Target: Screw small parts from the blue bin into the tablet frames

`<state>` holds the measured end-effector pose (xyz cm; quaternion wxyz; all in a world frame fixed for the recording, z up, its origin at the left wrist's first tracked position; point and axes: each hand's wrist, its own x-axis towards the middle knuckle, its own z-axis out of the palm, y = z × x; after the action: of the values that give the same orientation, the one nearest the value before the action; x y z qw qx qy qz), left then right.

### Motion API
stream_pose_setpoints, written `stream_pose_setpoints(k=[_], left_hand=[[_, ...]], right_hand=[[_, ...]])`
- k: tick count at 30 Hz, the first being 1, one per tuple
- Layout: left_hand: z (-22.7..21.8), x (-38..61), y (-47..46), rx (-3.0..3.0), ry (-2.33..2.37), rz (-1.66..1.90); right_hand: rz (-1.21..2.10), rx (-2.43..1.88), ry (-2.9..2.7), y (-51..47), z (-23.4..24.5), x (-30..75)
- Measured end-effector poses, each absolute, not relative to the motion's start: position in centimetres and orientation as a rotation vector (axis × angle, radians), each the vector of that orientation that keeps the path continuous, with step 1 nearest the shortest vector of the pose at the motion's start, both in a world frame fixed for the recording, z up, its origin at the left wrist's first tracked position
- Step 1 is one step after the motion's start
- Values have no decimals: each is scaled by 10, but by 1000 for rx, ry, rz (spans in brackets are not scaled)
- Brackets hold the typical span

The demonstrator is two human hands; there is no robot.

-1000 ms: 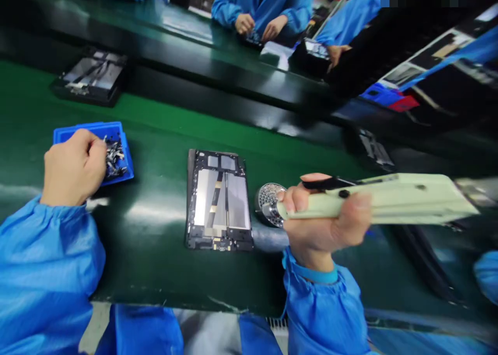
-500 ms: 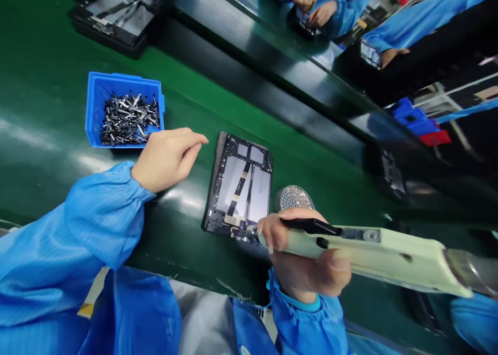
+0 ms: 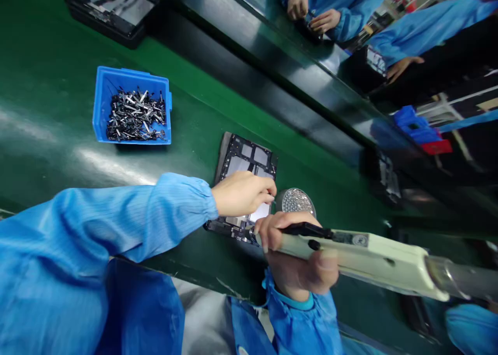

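Note:
My right hand [image 3: 298,261] is wrapped round a pale electric screwdriver [image 3: 381,259], whose tip meets the lower right corner of an opened tablet [image 3: 239,164]. The tablet lies on the green bench with its inside parts showing. Over its middle and right edge reaches my left hand [image 3: 245,193], fingers pinched together. What they hold, if anything, is too small to make out. Just right of those fingertips stands a round screw holder [image 3: 296,200] with a dotted top, partly hidden by my right hand.
A blue bin [image 3: 132,106] of small black and silver parts sits at the left. Another opened tablet in a black tray [image 3: 116,10] lies at the upper left. A dark metal rail [image 3: 249,77] crosses behind. Co-workers' hands [image 3: 311,13] work beyond it.
My left hand has moved right, from beside the blue bin to over the tablet near the screw holder. The screwdriver stays at the tablet's corner. The view has shifted slightly.

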<state>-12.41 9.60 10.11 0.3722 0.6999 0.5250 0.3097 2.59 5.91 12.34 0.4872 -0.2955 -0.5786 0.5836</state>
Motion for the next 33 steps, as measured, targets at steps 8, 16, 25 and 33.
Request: stream_pose_setpoints(k=[8, 16, 25, 33], left_hand=[[80, -105, 99, 1562, 1327, 816], [78, -116, 101, 1312, 1170, 918], [89, -169, 131, 1480, 1447, 1190], [87, -198, 152, 1297, 1614, 1189]], right_hand=[[1446, -664, -1436, 55, 145, 50], [1023, -690, -1145, 147, 128, 74], [864, -870, -893, 192, 100, 66], [837, -831, -918, 197, 92, 65]])
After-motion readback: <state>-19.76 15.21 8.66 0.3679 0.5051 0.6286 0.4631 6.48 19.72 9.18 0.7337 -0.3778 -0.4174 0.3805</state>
